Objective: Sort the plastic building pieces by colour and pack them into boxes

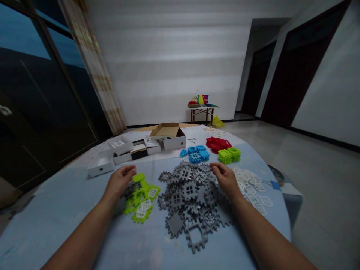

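My left hand (pixel 118 183) hovers at the left edge of a small heap of lime-green interlocking tiles (pixel 142 193). Its fingers are loosely bent, and I see nothing in them. White window-shaped inserts (pixel 144 209) lie on those green tiles, with some dark grey pieces beside my wrist. Over the right side of a big pile of grey interlocking tiles (pixel 189 191) is my right hand (pixel 226 180), fingers slightly bent and apart, with nothing visible between them. Some of the grey tiles have window grids or round openings. My right forearm partly hides scattered white lattice inserts (pixel 250 187).
Blue tiles (pixel 198 153), red pieces (pixel 218 144) and a lime-green stack (pixel 229 155) stand beyond the grey pile. White open boxes (pixel 101 163) and a larger carton (pixel 174 142) are at the back left. The round table's edge (pixel 285 210) curves along the right.
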`<state>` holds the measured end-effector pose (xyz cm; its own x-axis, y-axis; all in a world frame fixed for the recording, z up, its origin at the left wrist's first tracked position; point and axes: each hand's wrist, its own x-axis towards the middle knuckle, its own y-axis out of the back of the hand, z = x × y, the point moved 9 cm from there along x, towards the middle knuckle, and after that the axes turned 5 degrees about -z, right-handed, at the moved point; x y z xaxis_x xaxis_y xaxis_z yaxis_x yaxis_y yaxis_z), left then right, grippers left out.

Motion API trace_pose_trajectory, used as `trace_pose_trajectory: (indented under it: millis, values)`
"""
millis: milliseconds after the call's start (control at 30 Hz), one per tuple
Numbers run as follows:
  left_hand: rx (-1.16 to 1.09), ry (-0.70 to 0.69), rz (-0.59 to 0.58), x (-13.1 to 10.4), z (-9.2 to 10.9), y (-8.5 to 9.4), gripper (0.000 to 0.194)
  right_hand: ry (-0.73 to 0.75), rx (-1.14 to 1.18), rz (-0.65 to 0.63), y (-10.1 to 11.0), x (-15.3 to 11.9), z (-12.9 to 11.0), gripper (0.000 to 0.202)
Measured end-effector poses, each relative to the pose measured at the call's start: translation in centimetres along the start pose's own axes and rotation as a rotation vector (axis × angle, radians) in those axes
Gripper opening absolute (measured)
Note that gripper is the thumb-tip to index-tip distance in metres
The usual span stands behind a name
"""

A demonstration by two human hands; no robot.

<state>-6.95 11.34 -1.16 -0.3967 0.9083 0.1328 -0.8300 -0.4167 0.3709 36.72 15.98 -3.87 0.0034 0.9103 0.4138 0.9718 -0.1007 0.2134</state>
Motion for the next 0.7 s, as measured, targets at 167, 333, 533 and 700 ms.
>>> trace_pose_trajectory:
  millis: [167,333,533,700]
  values:
    - [0.169,-0.001,0.236,-0.3,-3.5,6.3,0.039,0.097,-0.167,-0.035,-0.8,-0.6,-1.7,0.029]
    - [0.271,0.002,0.348,-1.7,-5.8,8.3,0.034,0.281,-0.303,-0.118,-3.0,-1.8,-5.4,0.023]
    - [0.270,-0.003,0.349,-1.8,-7.6,7.8,0.034,0.463,-0.425,-0.445,-11.1,-4.0,-11.9,0.021]
    - [0.224,-0.008,0.360,-1.8,-8.3,8.2,0.037,0.459,-0.676,-0.827,-20.9,-6.0,-13.2,0.028]
